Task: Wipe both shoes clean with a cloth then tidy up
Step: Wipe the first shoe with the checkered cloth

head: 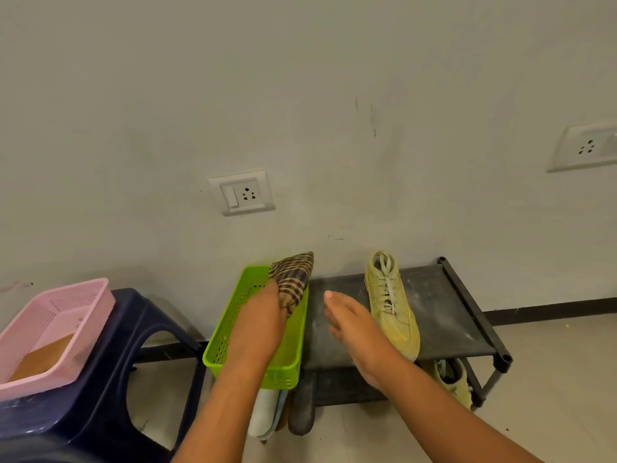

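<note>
A brown checked cloth (293, 277) sticks up over the far end of the green basket (233, 335), with my left hand (263, 320) gripping its lower end inside the basket. One yellow shoe (390, 302) lies toe towards me on the top shelf of the black shoe rack (447, 312). My right hand (354, 329) hovers flat and open just left of that shoe, fingers apart, holding nothing. A second yellow shoe (454, 379) sits on the lower shelf at the right, partly hidden by the top shelf and my right forearm.
A pink basket (56, 329) with something brown inside rests on a dark blue plastic stool (110, 389) at the left. Other footwear (283, 409) hangs below the green basket. The wall with a socket (242, 192) stands right behind the rack.
</note>
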